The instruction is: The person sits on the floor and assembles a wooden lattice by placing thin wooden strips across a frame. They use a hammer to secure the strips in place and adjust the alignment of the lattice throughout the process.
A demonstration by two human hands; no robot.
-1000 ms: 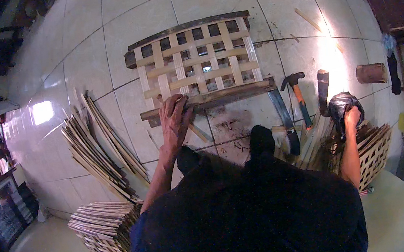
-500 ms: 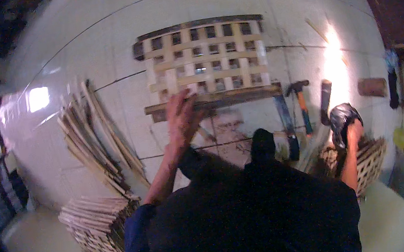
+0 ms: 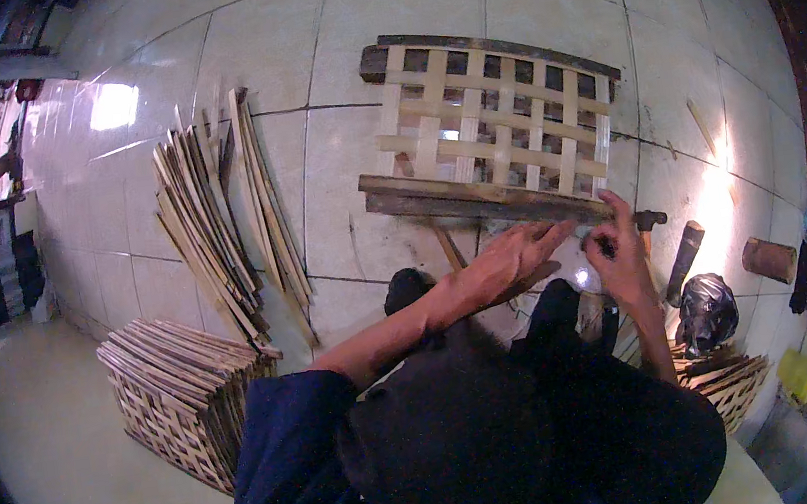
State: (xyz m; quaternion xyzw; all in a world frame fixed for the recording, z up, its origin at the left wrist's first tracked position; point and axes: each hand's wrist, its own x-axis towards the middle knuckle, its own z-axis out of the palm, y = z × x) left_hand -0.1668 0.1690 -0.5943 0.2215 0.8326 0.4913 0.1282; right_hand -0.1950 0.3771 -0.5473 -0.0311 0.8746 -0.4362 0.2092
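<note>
A woven lattice of pale bamboo slats (image 3: 494, 125) lies flat on the tiled floor in front of me. A dark wooden batten (image 3: 458, 200) runs along its near edge. My left hand (image 3: 510, 257) lies flat just below the batten, fingers stretched toward its right end. My right hand (image 3: 621, 260) is beside it at the lattice's near right corner, fingers curled around a small dark object that I cannot make out. My dark cap and shoulders hide the floor closer to me.
Loose bamboo slats (image 3: 214, 225) fan out on the left. A stack of finished lattice panels (image 3: 178, 380) stands at lower left, another (image 3: 726, 379) at right. A hammer (image 3: 649, 219), a dark stick (image 3: 683, 258), a black bag (image 3: 705, 311) and a short log (image 3: 769, 259) lie right.
My right hand has left the black bag and come across to the lattice's near right corner. My left hand has slid right along the batten. The view has swung left.
</note>
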